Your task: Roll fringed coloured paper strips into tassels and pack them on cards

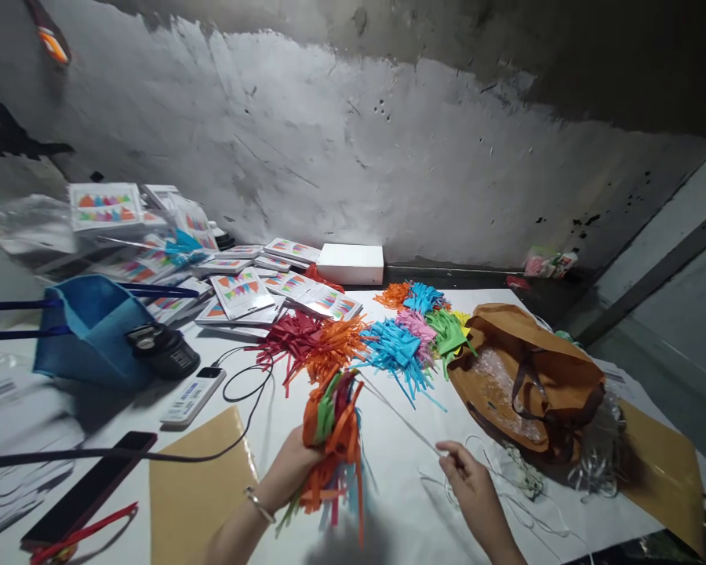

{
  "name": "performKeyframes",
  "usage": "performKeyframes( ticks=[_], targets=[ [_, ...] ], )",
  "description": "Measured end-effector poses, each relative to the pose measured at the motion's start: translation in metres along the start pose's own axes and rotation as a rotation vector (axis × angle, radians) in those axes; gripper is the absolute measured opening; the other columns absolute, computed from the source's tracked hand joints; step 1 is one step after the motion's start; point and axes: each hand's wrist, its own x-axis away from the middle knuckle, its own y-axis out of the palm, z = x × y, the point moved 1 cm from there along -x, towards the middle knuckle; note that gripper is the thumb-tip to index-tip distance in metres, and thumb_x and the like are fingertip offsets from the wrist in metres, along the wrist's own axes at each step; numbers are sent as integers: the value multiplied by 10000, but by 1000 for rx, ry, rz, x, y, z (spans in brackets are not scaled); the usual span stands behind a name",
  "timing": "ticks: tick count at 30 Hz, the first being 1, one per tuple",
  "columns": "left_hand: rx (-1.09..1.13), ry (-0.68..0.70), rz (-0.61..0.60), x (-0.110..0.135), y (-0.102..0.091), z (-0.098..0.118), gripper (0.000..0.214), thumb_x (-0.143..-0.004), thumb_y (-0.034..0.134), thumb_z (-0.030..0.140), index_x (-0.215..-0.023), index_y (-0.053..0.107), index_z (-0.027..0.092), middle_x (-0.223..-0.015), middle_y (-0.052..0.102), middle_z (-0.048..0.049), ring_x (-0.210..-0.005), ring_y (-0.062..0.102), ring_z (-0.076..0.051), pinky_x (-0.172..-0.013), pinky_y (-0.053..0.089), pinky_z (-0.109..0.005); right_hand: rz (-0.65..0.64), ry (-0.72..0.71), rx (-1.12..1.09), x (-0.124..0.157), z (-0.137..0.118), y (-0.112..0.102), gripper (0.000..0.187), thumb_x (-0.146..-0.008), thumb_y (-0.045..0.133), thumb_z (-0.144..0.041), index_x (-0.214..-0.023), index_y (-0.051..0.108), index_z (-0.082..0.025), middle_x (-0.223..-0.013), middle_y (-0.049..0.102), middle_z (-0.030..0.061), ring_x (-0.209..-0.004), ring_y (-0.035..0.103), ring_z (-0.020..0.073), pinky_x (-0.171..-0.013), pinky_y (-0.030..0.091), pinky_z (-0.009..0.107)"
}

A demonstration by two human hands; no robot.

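Note:
My left hand (303, 455), with a bangle at its wrist, is wrapped round a bunch of fringed paper tassels (336, 428), mostly orange with green, dark red and blue among them. A white string (397, 412) runs slanting from the top of this bunch to my right hand (466, 475), which pinches it between thumb and fingers. Loose string (521, 502) lies in loops beside my right hand. Behind the held bunch are piles of tassels on the white table: dark red (291, 337), orange (335, 349), blue (394, 349), pink (417, 328) and green (447, 333).
Printed flat boxes (241, 294) are heaped at the back left, beside a plain white box (351, 264). At left are a blue bag (97, 333), a power bank (193, 396), a dark phone (88, 490) and red-handled scissors (85, 534). A brown bag (506, 337) stands right.

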Motion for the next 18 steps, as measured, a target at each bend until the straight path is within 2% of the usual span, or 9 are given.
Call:
performKeyframes(
  ticks=[2, 3, 6, 8, 11, 13, 14, 16, 18],
  targets=[
    [-132, 31, 72, -7, -17, 5, 355, -702, 657, 384, -948, 658, 128, -915, 712, -65, -911, 629, -291, -822, 502, -371, -57, -156, 325, 9, 14, 6, 253, -947, 417, -309, -868, 634, -206, -774, 620, 34, -721, 601, 172, -649, 442, 262],
    [-207, 50, 97, -10, -21, 7, 334, -730, 629, 371, -967, 651, 137, -913, 712, -59, -906, 629, -286, -810, 500, -362, -116, -253, 484, 13, 14, 13, 257, -936, 410, -246, -807, 630, -211, -751, 630, 33, -695, 610, 171, -629, 433, 255],
    [-536, 127, 101, -16, -12, 11, 252, -787, 558, 290, -1005, 632, 188, -925, 708, -37, -901, 632, -261, -784, 485, -324, -348, -543, 837, 20, -13, 39, 178, -825, 503, -129, -714, 610, -218, -656, 625, 7, -512, 554, 142, -484, 342, 234],
    [-797, 211, -17, -15, 10, 12, 217, -782, 539, 194, -977, 632, 200, -934, 702, -51, -895, 634, -248, -783, 469, -310, -448, -671, 875, 13, -47, 50, 121, -784, 556, -124, -766, 624, -224, -692, 641, 0, -522, 549, 138, -479, 324, 231],
    [-1006, 385, -334, -5, 45, 17, 170, -737, 570, 132, -880, 644, 183, -872, 698, -78, -818, 643, -242, -756, 470, -311, -397, -661, 722, -19, -87, 47, 158, -855, 513, -159, -836, 657, -222, -744, 650, 10, -626, 579, 141, -561, 373, 220],
    [-906, 473, -511, 6, 55, 26, 150, -728, 618, 184, -872, 661, 190, -840, 700, -60, -763, 644, -230, -723, 485, -301, -368, -576, 526, -41, -86, 37, 207, -902, 479, -204, -909, 684, -232, -778, 666, 8, -711, 608, 140, -648, 415, 216],
    [-794, 478, -551, 10, 53, 32, 169, -738, 631, 223, -901, 669, 199, -846, 703, -46, -758, 645, -225, -712, 493, -293, -370, -532, 436, -48, -78, 33, 223, -916, 470, -231, -929, 693, -232, -788, 674, 9, -733, 619, 141, -674, 429, 220],
    [-522, 436, -526, 15, 38, 45, 279, -789, 613, 297, -1055, 655, 222, -956, 710, -35, -837, 650, -226, -750, 508, -290, -384, -452, 343, -47, -53, 29, 262, -932, 447, -260, -925, 706, -222, -792, 690, 15, -737, 632, 151, -678, 447, 231],
    [-311, 369, -385, 15, 16, 50, 409, -843, 564, 328, -1243, 562, 239, -1128, 681, -44, -990, 628, -239, -843, 501, -306, -411, -400, 367, -31, -35, 31, 269, -934, 435, -246, -953, 703, -226, -819, 702, 22, -753, 643, 160, -681, 451, 233]
  ],
)
